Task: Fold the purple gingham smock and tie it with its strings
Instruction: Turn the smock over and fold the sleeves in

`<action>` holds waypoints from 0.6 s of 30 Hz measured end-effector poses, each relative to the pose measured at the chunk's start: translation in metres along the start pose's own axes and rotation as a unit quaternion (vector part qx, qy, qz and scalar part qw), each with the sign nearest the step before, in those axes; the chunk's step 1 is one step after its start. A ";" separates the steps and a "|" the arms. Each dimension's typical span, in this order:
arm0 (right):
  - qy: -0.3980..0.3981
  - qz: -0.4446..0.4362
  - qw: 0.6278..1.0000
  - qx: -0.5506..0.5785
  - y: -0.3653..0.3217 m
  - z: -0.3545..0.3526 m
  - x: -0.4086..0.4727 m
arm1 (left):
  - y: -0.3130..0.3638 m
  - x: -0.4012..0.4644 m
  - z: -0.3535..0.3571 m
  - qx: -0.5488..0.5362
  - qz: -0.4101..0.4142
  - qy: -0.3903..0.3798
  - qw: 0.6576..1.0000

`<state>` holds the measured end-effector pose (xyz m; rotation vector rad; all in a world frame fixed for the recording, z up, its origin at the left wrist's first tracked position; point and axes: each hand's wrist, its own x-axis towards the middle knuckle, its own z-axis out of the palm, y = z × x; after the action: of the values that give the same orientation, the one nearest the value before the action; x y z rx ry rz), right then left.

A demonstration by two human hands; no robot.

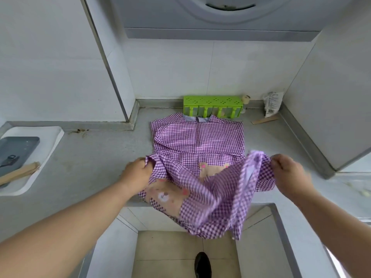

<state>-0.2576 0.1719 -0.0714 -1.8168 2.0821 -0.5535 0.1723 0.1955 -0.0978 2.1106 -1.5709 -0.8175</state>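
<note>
Smock (197,141) lies on the grey counter (90,157), neck end away from me, close to the green rack (212,106) at the back wall. Upper half flat on the surface. Lower half lifted off it and bunched between my two hands, with the hem sagging past the counter's front edge toward the floor.

My left hand (138,172) has its fingers curled tight round the left lower corner of the cloth, knuckles up, resting just at counter level. My right hand (288,171) pinches the right lower corner, fingers closed on the fabric, held raised above the counter; the cloth there is blurred.

Two bear patches (170,195) show on the lifted part, one near my left wrist, the other nearer the middle, partly hidden by a fold. I can't pick out the strings.

Left side of counter: white tray (54,141) holding a dark grey slab (18,149), a wooden stick (19,173) across it. Back right corner: a small packet (273,105) leaning on the wall, a flat wooden piece (265,119) beside it, a small pale bottle (245,102) just right of the rack.

My shoe (202,265) shows on the tiled floor below.
</note>
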 end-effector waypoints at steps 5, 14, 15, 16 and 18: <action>0.027 -0.073 0.989 -0.124 0.005 0.006 -0.017 | -0.003 -0.007 -0.005 0.040 0.079 -0.068 0.994; -0.022 -0.199 0.958 -0.204 0.009 0.023 -0.033 | -0.003 -0.016 0.009 0.247 0.198 -0.210 0.925; -0.056 -0.209 0.950 -0.224 0.010 0.023 -0.034 | -0.005 -0.015 0.007 0.266 0.218 -0.208 0.916; -0.092 -0.216 0.941 -0.242 0.009 0.024 -0.034 | -0.004 -0.015 0.006 0.278 0.240 -0.205 0.908; -0.158 -0.207 0.928 -0.264 0.009 0.024 -0.035 | -0.001 -0.015 0.008 0.317 0.272 -0.199 0.886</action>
<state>-0.2492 0.2054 -0.0967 -2.4722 1.7321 0.2438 0.1647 0.2105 -0.1016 1.7370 -2.7922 -0.5983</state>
